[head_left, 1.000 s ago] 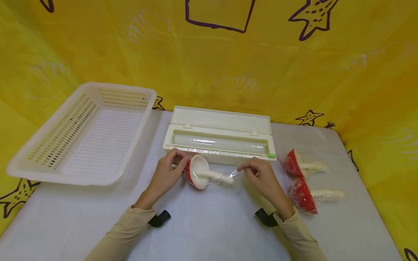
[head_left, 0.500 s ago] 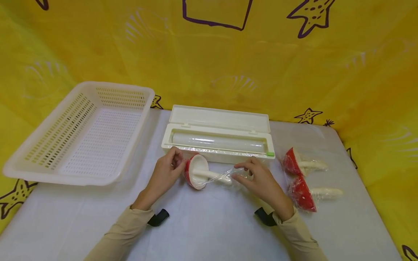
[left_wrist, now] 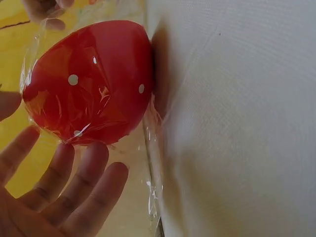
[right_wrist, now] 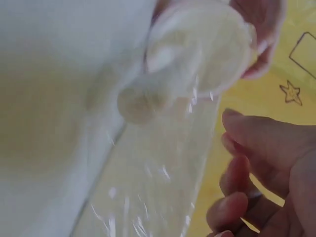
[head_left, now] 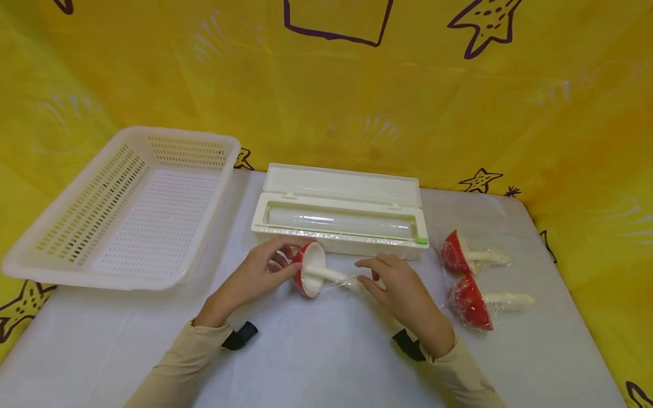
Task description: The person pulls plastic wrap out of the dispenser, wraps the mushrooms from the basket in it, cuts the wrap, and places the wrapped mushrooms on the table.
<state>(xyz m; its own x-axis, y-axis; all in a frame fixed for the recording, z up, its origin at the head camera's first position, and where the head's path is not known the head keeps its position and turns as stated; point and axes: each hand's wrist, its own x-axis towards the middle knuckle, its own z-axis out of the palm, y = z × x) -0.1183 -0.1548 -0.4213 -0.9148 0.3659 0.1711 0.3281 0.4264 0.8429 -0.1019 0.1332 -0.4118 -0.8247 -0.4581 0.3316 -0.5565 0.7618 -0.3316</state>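
Note:
A mushroom (head_left: 311, 269) with a red, white-dotted cap and pale stem lies on its side, partly covered by clear plastic wrap. My left hand (head_left: 257, 275) holds the cap, thumb on the near side and fingers on the far side. In the left wrist view, the fingertips touch the edge of the red cap (left_wrist: 98, 84) through crinkled film. My right hand (head_left: 403, 289) hovers by the stem's end, fingers loosely bent and thumb apart. In the right wrist view, loose plastic wrap (right_wrist: 148, 182) hangs beside that hand (right_wrist: 276, 173), and I see nothing between its fingers.
Behind the mushroom, a white cling film dispenser (head_left: 347, 245) stands with its lid up and a roll (head_left: 339, 220) inside. At left is a white perforated basket (head_left: 186, 280). Two wrapped mushrooms (head_left: 456, 252) (head_left: 471, 303) lie at right. A yellow patterned cloth (head_left: 326, 85) hangs behind.
My left hand has moved from the cap's edge to a fuller hold around it. My right hand has drawn in toward the stem, and the film stretched between them has slackened.

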